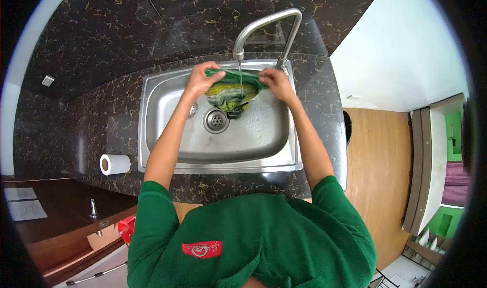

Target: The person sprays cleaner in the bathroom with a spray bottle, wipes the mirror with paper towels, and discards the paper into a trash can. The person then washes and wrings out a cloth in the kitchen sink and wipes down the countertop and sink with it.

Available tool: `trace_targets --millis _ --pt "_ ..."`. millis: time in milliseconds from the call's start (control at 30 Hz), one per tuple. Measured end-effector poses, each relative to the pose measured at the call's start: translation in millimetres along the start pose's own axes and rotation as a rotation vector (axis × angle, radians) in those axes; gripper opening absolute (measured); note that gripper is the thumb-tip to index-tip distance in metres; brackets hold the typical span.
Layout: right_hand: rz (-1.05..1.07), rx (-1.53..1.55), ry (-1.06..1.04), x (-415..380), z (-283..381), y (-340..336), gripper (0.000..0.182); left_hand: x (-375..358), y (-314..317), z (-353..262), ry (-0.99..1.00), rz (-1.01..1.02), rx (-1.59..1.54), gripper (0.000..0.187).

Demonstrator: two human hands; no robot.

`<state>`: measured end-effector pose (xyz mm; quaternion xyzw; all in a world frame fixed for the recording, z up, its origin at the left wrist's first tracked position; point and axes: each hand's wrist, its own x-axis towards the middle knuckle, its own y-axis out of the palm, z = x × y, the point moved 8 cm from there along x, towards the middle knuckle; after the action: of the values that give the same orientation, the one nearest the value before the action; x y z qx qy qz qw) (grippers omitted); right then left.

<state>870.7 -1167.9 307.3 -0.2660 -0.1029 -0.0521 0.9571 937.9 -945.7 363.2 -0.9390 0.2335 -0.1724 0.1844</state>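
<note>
Fingers of left hand (199,80) and right hand (279,84) pinch opposite ends of the cloth (222,91). Its long edge spans sideways between them, beneath the running water (240,75).

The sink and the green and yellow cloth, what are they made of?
Sink: looks like metal, probably stainless steel, smooth and silvery, with bright reflections.
Green and yellow cloth: seems a soft, swirly-patterned fabric, since it hangs in loose folds; I can't tell which fibre.

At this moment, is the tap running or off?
Running: a thin water stream falls from the tap onto the green-and-yellow cloth held by the left hand and right hand.
</note>
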Motion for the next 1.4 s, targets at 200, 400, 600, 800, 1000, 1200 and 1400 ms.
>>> trace_targets --millis 200,400,600,800,1000,1200,1400 --pt "0.155 -0.057 -0.05 1 6 4 0.017 -7 -34 3 -0.074 -0.085 -0.078 0.017" --pt "0.14 0.479 -0.011 4 55 11 0.036 -20 9 -3 -0.203 -0.082 -0.227 0.026" --pt "0.181 0.051 0.061 9 69 28 0.048 -12 49 -24 -0.062 -0.052 -0.326 0.038" --pt "0.12 0.72 -0.101 -4 103 7 0.014 -44 111 54 -0.262 -0.04 -0.227 0.05" --pt "0.271 -0.258 -0.048 -57 -9 4 0.038 -12 80 41 -0.103 -0.115 -0.072 0.029" --pt "-0.114 0.027 -0.044 -36 3 47 0.058 -1 122 16 0.07 0.109 0.476 0.019" --pt "0.012 0.158 0.063 -16 7 35 0.034 -26 94 41 0.032 0.209 0.085 0.06"
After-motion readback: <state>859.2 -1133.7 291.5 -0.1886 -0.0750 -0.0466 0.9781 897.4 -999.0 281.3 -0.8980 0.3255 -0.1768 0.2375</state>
